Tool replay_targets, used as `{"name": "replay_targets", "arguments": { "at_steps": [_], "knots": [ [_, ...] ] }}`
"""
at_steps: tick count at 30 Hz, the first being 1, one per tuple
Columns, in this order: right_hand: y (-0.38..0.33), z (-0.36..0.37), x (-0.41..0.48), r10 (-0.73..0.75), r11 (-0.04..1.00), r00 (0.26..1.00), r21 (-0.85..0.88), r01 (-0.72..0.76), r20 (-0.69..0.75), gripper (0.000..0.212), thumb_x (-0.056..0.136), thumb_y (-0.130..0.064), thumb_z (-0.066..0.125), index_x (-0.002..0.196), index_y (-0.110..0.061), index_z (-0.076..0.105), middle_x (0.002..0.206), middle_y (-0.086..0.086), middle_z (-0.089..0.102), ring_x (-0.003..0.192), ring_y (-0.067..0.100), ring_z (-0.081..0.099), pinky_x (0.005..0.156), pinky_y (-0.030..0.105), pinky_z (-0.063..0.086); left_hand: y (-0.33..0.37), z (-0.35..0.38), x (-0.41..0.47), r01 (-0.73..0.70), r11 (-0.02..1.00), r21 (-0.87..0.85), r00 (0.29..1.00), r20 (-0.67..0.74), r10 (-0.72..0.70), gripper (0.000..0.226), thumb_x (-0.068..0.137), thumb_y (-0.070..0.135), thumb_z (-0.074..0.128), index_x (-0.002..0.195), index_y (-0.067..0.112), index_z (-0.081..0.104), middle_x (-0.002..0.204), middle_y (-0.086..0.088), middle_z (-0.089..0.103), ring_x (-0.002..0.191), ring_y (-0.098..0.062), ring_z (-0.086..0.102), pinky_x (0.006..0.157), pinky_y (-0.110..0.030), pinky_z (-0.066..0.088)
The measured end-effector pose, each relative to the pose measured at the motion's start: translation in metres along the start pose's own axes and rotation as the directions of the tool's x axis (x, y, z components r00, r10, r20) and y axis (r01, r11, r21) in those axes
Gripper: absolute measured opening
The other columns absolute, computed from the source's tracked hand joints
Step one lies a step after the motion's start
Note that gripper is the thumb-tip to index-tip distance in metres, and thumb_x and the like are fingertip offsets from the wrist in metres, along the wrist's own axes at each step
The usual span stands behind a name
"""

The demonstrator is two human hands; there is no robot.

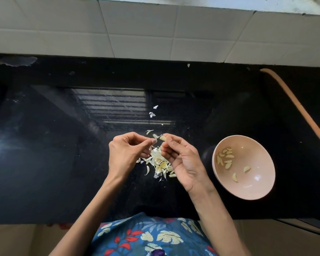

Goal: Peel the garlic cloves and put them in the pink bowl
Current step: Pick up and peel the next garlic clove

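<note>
While the counter (pixel 63 145) catches loose skins (pixel 160 164), the pink bowl (pixel 262 159) waits beside your right hand (pixel 183 161) for short drops; that grip pinches a garlic clove (pixel 163 138), your left hand (pixel 126 154) pinched closed beside it, contents unclear.

The right hand (pixel 181 161) pinches a garlic clove (pixel 162 138), and its fingertips hide the clove's lower part. Whether the left hand (pixel 126 154) holds any skin in its pinch is too small to tell. Both hands cover parts of the skin pile (pixel 159 163) on the counter (pixel 63 163), whose left and right ends are cut off.
</note>
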State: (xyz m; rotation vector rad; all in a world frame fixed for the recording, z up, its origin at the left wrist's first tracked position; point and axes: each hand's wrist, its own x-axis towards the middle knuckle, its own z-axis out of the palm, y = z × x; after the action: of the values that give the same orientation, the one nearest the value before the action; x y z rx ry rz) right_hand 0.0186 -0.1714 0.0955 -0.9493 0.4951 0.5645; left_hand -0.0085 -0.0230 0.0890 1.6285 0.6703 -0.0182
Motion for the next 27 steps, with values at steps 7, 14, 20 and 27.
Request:
{"name": "replay_targets", "arguments": {
  "at_steps": [7, 14, 20, 27],
  "knots": [
    [-0.001, -0.003, -0.002, -0.06, 0.997, 0.998, -0.049, 0.061, 0.021, 0.011, 0.09, 0.001, 0.064, 0.097, 0.0, 0.072, 0.079, 0.013, 0.073, 0.072, 0.017, 0.07, 0.07, 0.025, 0.06, 0.002, 0.0, -0.001, -0.011, 0.981, -0.193, 0.973, 0.222, 0.055, 0.024, 0.079, 0.028, 0.076, 0.095, 0.01, 0.078, 0.087, -0.012, 0.077, 0.081, -0.026, 0.074, 0.076, -0.032, 0.06],
    [0.002, -0.005, -0.004, -0.285, 0.89, 0.958, -0.359, 0.28, 0.038, 0.018, 0.078, -0.005, 0.08, 0.096, -0.002, 0.076, 0.092, 0.014, 0.077, 0.085, 0.023, 0.072, 0.077, 0.029, 0.058, -0.004, 0.0, 0.001, -0.085, 0.986, -0.146, 0.976, 0.187, 0.112, 0.016, 0.082, 0.02, 0.077, 0.094, 0.009, 0.078, 0.083, -0.009, 0.077, 0.077, -0.021, 0.074, 0.076, -0.031, 0.059],
    [0.003, -0.006, -0.004, -0.386, 0.821, 0.922, -0.453, 0.348, 0.009, 0.007, 0.079, -0.007, 0.08, 0.086, -0.008, 0.08, 0.084, 0.009, 0.077, 0.078, 0.026, 0.073, 0.075, 0.033, 0.058, -0.007, 0.005, -0.003, -0.254, 0.967, 0.011, 0.954, 0.166, 0.249, 0.017, 0.088, 0.02, 0.072, 0.1, 0.008, 0.075, 0.093, -0.003, 0.076, 0.078, -0.016, 0.075, 0.074, -0.028, 0.061],
    [0.004, 0.0, -0.006, -0.373, 0.87, 0.927, -0.363, 0.334, -0.041, 0.008, 0.079, 0.001, 0.078, 0.084, -0.006, 0.079, 0.081, 0.012, 0.077, 0.075, 0.022, 0.074, 0.069, 0.026, 0.057, -0.017, 0.019, -0.004, -0.517, 0.827, 0.219, 0.856, 0.118, 0.504, 0.007, 0.096, 0.008, 0.063, 0.101, 0.007, 0.068, 0.097, -0.002, 0.068, 0.076, -0.008, 0.069, 0.066, -0.016, 0.057]
  ]
}}
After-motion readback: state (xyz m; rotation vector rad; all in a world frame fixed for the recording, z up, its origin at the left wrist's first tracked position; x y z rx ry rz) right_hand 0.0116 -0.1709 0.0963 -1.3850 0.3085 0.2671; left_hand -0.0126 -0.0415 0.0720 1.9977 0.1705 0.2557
